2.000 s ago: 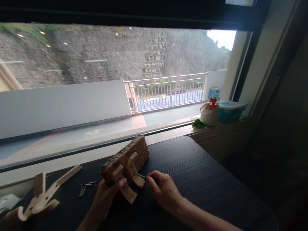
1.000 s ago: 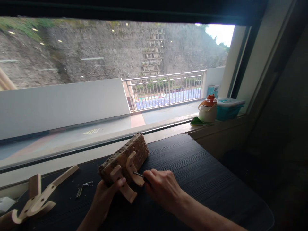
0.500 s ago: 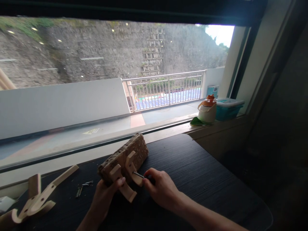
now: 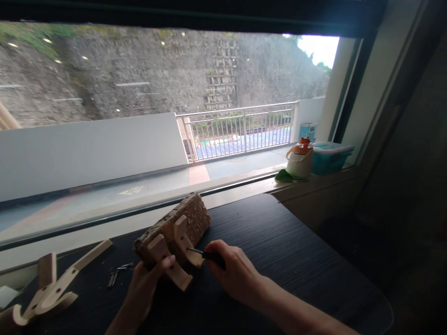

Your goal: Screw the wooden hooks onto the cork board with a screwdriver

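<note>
A rough brown wooden block [image 4: 195, 218] is tilted above the dark table, its lower left end in my left hand [image 4: 148, 281]. The left thumb presses on a curved pale wooden hook [image 4: 158, 249] lying across the block's face. Beside it a second wooden hook [image 4: 180, 235] sits against the same face. My right hand [image 4: 232, 267] is closed around the black handle of a screwdriver [image 4: 213, 257]. The screwdriver's metal shaft points left, with its tip at a hole in the second hook. Whether a screw is in that hole cannot be made out.
On the table [image 4: 279, 260], several screws [image 4: 117, 274] lie left of my hands. Several more wooden hooks [image 4: 52, 291] are piled at the far left. A bottle with an orange lid [image 4: 300, 160], a green item [image 4: 288, 176] and a teal box [image 4: 330, 158] stand on the windowsill.
The block and both hooks have shifted slightly left with my left hand. My right hand has turned around the screwdriver, and more of its black handle shows.
</note>
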### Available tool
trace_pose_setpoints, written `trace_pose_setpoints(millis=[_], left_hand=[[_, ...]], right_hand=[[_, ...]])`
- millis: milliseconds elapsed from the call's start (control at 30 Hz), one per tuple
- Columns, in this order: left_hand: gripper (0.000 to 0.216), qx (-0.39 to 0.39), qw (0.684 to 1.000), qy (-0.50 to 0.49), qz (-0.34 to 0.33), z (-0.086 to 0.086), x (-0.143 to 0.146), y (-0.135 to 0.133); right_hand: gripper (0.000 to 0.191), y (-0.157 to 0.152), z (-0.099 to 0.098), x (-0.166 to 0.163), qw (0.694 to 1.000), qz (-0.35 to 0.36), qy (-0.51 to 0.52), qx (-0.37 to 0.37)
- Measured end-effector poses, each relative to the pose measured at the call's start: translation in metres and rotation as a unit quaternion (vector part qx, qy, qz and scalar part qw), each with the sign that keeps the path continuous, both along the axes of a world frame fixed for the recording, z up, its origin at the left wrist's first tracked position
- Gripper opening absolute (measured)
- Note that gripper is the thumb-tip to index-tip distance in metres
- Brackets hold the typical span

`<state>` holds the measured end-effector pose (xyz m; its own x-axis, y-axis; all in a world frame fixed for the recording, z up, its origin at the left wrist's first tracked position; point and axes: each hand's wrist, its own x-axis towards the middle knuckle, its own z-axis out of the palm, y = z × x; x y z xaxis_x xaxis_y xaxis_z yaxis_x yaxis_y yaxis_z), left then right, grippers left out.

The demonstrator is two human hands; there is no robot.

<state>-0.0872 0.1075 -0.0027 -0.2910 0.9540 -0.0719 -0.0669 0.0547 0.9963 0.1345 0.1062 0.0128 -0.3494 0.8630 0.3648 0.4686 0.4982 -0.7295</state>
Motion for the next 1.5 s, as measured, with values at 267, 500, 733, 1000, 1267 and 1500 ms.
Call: trace_pose_setpoints(millis=[267, 500, 733, 1000, 1267, 1500], left_hand=[[0.040, 0.004, 0.999, 0.031, -0.011, 0.001, 0.000, 0.001], [0.039, 0.003, 1.000, 0.004, 0.003, 0.001, -0.002, 0.003], [0.038, 0.004, 1.000, 0.001, 0.006, 0.004, -0.002, 0.001], [0.041, 0.019, 0.999, 0.032, 0.005, 0.008, -0.001, -0.002], [0.041, 0.003, 0.999, 0.034, 0.012, 0.003, 0.000, 0.000], [0.045, 0.002, 0.999, 0.033, 0.021, 0.002, 0.002, -0.002]], right_hand=[[0.019, -0.001, 0.001, 0.002, 0.988, -0.063, -0.114, 0.085], [0.016, 0.002, -0.005, 0.003, 0.978, -0.004, -0.114, 0.172], [0.016, 0.004, -0.010, 0.003, 0.956, -0.001, -0.199, 0.215], [0.022, 0.000, -0.003, -0.001, 0.995, -0.025, -0.036, -0.090], [0.021, 0.001, 0.004, 0.004, 0.973, -0.031, -0.200, 0.111], [0.009, 0.003, -0.012, 0.000, 0.953, -0.026, -0.237, 0.186]])
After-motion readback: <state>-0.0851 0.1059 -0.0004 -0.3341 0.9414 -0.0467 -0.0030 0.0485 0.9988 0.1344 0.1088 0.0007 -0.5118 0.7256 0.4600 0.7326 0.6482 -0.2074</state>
